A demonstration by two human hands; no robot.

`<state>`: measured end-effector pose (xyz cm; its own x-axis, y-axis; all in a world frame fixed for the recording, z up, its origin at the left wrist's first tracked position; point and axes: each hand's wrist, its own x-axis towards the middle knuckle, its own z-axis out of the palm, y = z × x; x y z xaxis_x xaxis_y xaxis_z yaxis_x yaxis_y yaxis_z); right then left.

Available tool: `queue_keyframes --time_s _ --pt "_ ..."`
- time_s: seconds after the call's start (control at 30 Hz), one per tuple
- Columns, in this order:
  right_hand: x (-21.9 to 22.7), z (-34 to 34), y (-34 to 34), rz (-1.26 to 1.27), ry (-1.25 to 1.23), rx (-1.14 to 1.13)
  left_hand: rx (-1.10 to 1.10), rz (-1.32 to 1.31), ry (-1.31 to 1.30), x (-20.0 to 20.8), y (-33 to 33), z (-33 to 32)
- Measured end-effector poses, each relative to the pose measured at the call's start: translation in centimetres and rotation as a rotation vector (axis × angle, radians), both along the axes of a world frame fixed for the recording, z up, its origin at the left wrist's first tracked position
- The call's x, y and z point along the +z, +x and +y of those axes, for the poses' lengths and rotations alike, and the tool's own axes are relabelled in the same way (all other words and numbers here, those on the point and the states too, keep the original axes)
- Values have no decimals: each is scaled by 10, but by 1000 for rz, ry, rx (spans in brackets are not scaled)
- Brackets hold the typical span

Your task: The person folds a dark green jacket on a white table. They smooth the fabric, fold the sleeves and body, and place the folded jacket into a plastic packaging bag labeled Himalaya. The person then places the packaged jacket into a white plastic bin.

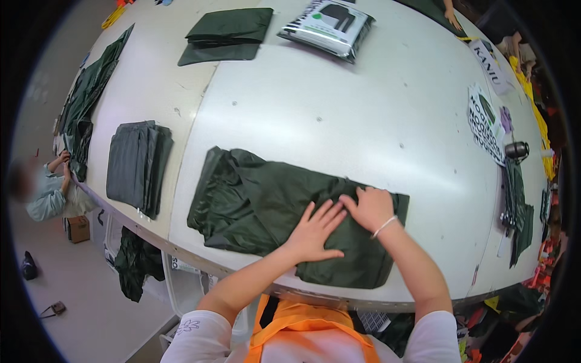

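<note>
A dark green folded garment (266, 202) of thin, slightly shiny fabric lies on the white table in front of me. Its left part is wrinkled and bunched, while the right part is flatter. My left hand (316, 235) presses on its middle with the fingers spread and the thumb pointing right. Just to the right, my right hand (370, 209) rests on the far side of the fabric, a thin bracelet at its wrist. Its fingers are slightly bent and point left, close to the left fingertips; I see nothing gripped in them.
Left of the garment sits a stack of folded dark pieces (138, 166). Farther off lie a folded green piece (227, 33) and a plastic-packed garment (330, 27). Printed sheets (484, 121) lie at the right. A co-worker (51, 187) handles green fabric at the far left.
</note>
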<state>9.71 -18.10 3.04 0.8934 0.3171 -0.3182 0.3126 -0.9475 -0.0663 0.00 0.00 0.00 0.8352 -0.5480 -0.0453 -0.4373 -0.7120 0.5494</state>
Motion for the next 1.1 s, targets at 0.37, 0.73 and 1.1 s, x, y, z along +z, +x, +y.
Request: queue_keyframes --time_s 0.37,0.73,1.1 --pt "-35 242 330 146 966 -273 -129 146 -228 -22 18 43" --pt "-72 360 502 293 1114 -788 -135 486 -784 -46 21 43" --pt "-6 289 295 679 2048 -1268 -89 170 -341 -41 17 35"
